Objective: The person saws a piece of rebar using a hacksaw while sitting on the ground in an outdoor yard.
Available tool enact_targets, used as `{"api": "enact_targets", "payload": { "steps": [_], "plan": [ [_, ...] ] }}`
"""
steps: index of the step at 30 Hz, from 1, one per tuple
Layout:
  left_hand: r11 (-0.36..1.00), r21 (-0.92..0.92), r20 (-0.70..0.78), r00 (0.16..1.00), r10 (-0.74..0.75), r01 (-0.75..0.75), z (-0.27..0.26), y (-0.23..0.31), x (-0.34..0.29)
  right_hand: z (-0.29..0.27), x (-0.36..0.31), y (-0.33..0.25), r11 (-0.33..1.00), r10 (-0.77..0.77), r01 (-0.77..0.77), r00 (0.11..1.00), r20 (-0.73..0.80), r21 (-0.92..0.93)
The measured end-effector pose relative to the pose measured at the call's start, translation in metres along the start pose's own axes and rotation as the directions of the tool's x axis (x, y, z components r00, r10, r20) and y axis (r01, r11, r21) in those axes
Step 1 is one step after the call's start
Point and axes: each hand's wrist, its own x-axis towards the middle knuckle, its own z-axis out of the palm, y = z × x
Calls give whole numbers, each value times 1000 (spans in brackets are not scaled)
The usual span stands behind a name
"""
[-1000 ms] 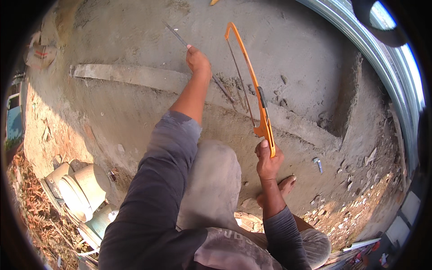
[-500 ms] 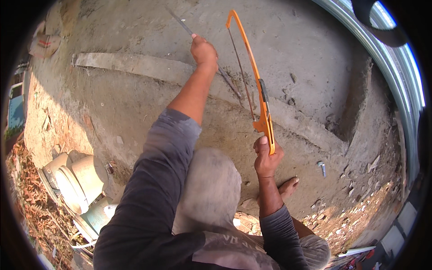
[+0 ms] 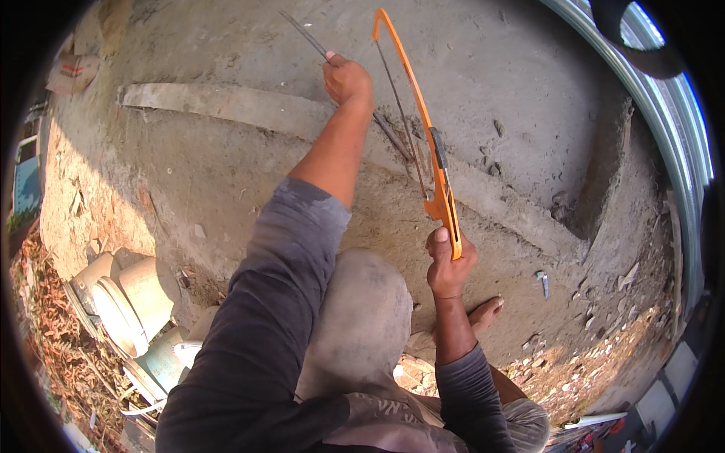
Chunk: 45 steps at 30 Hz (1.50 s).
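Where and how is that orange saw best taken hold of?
Probably by the handle at the orange saw's near end, coming from the near side, as the right hand does: the handle points back that way, while the thin blade stretches away beyond it.

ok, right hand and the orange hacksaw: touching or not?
Touching. The head view shows the right hand closed around the near end of the orange hacksaw, at its handle.

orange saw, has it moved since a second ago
Yes: the orange saw has shifted left, its gap to the small blue item on its right now wider.
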Motion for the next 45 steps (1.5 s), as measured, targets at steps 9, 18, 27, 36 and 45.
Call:
{"api": "enact_targets", "payload": {
  "steps": [9,18,27,36,45],
  "plan": [
    [993,-116,53,998,35,-29,-4,-3,0,-9,-1,-23,984,-51,67,994,99,-164],
    [987,-147,88,994,70,-57,-6,-5,3,-13,-1,-17,978,-43,74,987,156,-197],
    [994,-109,82,996,41,-32,-10,-1,-3,-36,-40,-10,986,45,-25,992,118,-163],
    [983,-166,90,992,90,-74,-6,-16,20,-19,-25,-20,978,4,16,996,92,-209],
    [993,-109,70,996,61,-53,-5,-10,8,9,16,-12,983,-32,51,994,108,-179]
  ]
}}
